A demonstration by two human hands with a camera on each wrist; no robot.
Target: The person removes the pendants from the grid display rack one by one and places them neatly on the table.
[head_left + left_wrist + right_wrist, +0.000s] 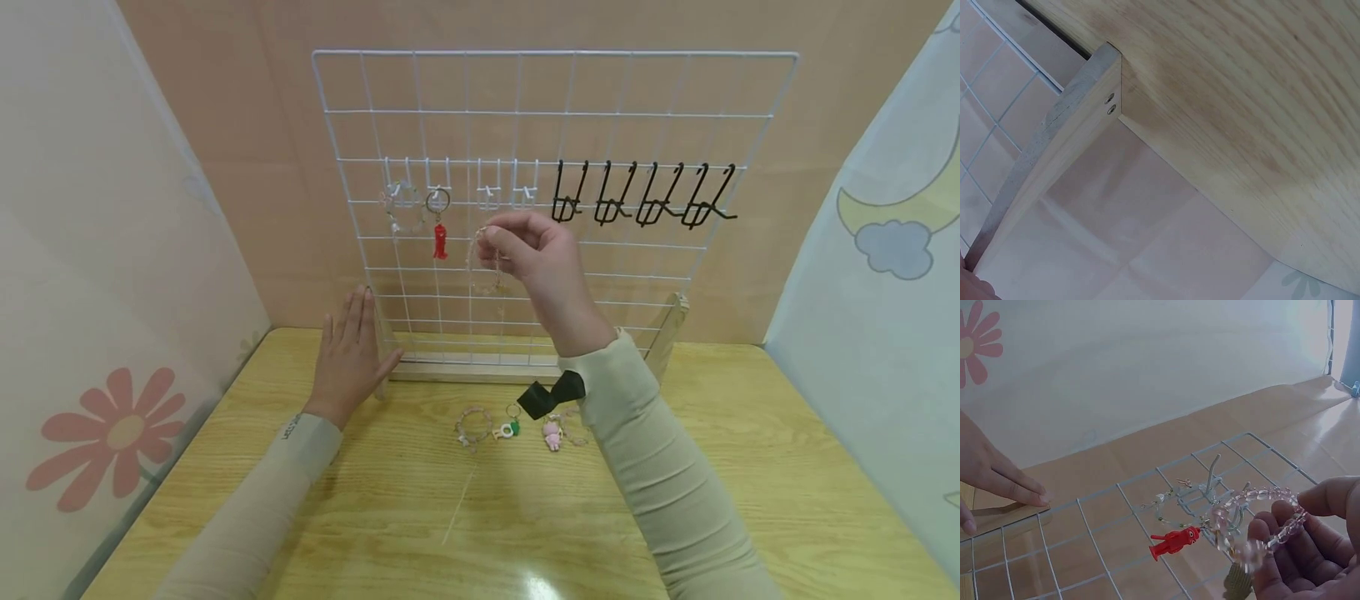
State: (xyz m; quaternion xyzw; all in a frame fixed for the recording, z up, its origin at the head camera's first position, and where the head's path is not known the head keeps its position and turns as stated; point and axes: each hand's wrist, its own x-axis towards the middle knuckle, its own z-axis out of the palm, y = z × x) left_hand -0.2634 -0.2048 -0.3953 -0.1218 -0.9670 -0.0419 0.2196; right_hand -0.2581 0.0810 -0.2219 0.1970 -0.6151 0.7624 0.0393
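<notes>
My right hand [542,260] pinches a pink clear-beaded bracelet [1266,494] between thumb and fingers, so that it hangs as a loop in front of the white wire grid [555,53]. Just above it are two bare white hooks [489,196]. To its left, one white hook carries a red figure keychain [440,242], and the leftmost carries a pale beaded bracelet [396,227]. My left hand [347,360] rests with straight fingers against the wooden left foot of the rack [1054,134]. Only a bit of that hand shows in the left wrist view.
On the wooden table [390,508] lie a pinkish bracelet [474,410], a keychain with a green part [513,428] and a pink figure keychain [552,436] beside another bracelet [576,435]. Several black hooks [615,207] hang on the grid's right half. Patterned panels stand at both sides.
</notes>
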